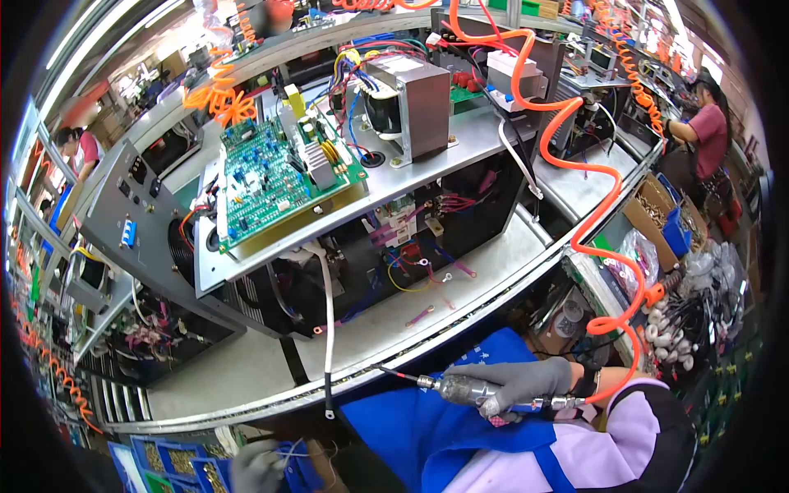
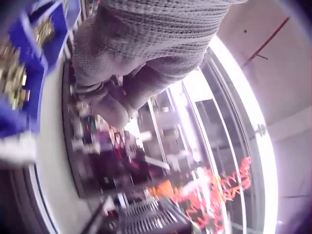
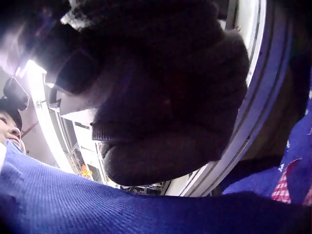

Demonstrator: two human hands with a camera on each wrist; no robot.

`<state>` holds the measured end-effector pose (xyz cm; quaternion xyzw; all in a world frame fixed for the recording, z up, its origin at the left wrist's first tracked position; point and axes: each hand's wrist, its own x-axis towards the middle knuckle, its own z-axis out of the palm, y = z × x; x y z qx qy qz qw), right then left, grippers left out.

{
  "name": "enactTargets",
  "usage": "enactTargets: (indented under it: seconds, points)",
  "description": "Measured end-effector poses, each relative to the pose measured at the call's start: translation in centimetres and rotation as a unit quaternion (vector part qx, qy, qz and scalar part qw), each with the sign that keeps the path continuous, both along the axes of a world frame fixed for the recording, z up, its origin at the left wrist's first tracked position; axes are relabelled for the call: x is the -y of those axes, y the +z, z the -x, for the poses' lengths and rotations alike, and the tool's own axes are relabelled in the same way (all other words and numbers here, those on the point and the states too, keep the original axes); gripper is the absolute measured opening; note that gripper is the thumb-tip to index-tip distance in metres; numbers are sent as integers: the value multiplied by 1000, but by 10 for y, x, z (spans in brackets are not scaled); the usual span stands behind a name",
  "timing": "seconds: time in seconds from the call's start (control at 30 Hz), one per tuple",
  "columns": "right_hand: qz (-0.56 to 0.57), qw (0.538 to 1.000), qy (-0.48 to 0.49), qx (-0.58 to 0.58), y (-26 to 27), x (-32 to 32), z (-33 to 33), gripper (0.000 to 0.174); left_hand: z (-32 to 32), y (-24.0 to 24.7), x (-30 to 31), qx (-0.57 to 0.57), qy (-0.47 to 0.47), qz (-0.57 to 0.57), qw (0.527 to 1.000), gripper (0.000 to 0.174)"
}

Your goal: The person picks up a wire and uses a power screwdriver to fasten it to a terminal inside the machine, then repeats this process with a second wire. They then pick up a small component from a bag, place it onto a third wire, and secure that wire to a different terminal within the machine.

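Observation:
My gloved right hand (image 1: 526,383) grips an air screwdriver (image 1: 468,389), fingers curled round its body, its long bit pointing left over the bench's front rail. In the right wrist view the dark glove (image 3: 170,97) fills the middle and hides most of the tool. My gloved left hand (image 1: 259,467) is blurred beside blue bins of small metal parts (image 1: 177,457), low in the head view. The left wrist view shows that glove (image 2: 141,53) with bent fingers near the bins (image 2: 36,107); whether they pinch anything cannot be told.
A metal chassis carries a green circuit board (image 1: 283,185) and a boxed transformer (image 1: 423,107). A white cable (image 1: 329,329) hangs over the front rail (image 1: 329,393). An orange coiled hose (image 1: 612,205) runs to the screwdriver. Another person (image 1: 708,131) is at the right; cardboard boxes (image 1: 649,197) stand nearby.

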<state>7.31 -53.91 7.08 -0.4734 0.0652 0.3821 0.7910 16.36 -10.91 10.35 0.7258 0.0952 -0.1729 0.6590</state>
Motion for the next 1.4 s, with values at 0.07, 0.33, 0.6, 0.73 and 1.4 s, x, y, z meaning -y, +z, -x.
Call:
enactTargets:
  seconds: [0.07, 0.33, 0.6, 0.73, 1.4]
  points:
    - [11, 1000, -2, -12, 1, 10, 7, 92, -4, -73, 48, 2, -61, 103, 993, 27]
    - [29, 999, -28, 11, -9, 51, 37, 96, -28, -131, 236, -141, -77, 332, 929, 28]
    - [7, 1000, -23, 3, -24, 87, 47, 96, -31, -134, 268, -134, -115, 356, 918, 25]
    - [-44, 999, -24, -20, -34, 98, 50, 97, -35, -130, 267, -108, -179, 274, 939, 23]
    - [-24, 979, -201, 18, -10, 113, 48, 113, -89, -162, 298, 367, -244, -477, 761, 20]
